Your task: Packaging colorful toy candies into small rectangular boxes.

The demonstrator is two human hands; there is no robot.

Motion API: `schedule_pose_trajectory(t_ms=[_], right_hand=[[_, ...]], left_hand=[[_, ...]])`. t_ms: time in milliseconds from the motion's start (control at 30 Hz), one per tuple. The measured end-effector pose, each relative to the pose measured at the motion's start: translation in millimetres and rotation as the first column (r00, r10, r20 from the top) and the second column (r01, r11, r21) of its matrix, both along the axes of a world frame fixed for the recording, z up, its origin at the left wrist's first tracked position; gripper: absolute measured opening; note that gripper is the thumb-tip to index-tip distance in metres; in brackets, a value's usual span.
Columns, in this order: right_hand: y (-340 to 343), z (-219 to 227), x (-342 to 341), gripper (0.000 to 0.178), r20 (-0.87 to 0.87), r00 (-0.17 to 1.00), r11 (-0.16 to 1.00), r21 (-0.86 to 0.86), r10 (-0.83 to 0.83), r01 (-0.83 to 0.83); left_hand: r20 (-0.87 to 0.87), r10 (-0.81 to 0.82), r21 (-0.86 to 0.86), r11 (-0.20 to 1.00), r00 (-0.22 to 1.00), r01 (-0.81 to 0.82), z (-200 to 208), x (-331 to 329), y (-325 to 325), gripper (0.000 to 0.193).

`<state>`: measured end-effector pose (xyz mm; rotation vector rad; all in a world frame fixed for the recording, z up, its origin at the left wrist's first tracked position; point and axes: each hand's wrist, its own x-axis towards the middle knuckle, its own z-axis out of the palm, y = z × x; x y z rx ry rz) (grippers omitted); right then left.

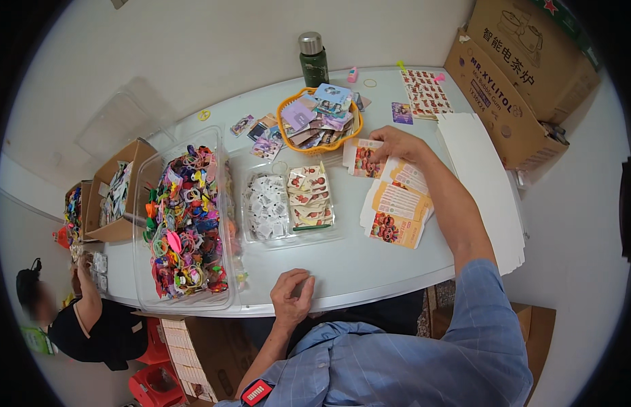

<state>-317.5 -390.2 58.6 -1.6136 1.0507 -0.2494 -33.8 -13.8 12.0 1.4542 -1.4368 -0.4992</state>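
My right hand (pixel 399 144) reaches over the table, its fingers closed on the edge of a flat orange-and-white printed carton (pixel 364 161). Below that wrist lies a fanned pile of similar flat cartons (pixel 399 216). At the table's front edge rests my left hand (pixel 291 296), fingers loosely bent and thumb apart, with nothing seen in it. Between the hands sits a clear two-part tray, holding small white packets (pixel 266 207) on one side and cream cards with red-brown figures (pixel 309 195) on the other. Beyond it, an orange basket (pixel 283 125) is heaped with picture cards.
A large clear bin (pixel 227 288) of colourful trinkets stands at left, near open cardboard boxes (pixel 110 233). White sheets (pixel 481 183) are stacked at right beside big cartons (pixel 495 108). A green bottle (pixel 314 66) stands at the back. Another person (pixel 91 332) works at far left.
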Motion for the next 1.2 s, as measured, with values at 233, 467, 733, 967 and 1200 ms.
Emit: schedule_pose_trajectory(t_ms=[233, 467, 733, 967, 1200], right_hand=[[-28, 13, -50, 0.018, 0.062, 0.986, 0.935, -0.313, -0.153, 0.164], [11, 66, -74, 0.026, 0.365, 0.831, 0.674, -0.488, -0.419, 0.554], [170, 44, -19, 0.036, 0.438, 0.812, 0.833, -0.214, -0.385, 0.51], [224, -23, -23, 0.037, 0.248, 0.922, 0.698, -0.602, -0.298, 0.388], [233, -26, -12, 0.029, 0.304, 0.893, 0.269, -0.877, -0.331, 0.398]], left_hand=[[-0.018, -0.006, 0.029, 1.0, 1.0, 0.006, 1, -1, 0, 0.01], [-0.014, -0.026, 0.01, 1.0, 1.0, 0.026, 1, -2, 1, 0.01], [-0.056, -0.029, 0.015, 0.999, 0.998, 0.03, -6, 4, 4, 0.012], [-0.033, -0.049, -0.013, 0.999, 0.998, 0.049, -10, 3, 0, 0.011], [-0.063, -0.047, 0.003, 0.999, 0.997, 0.048, -9, 2, 8, 0.01]])
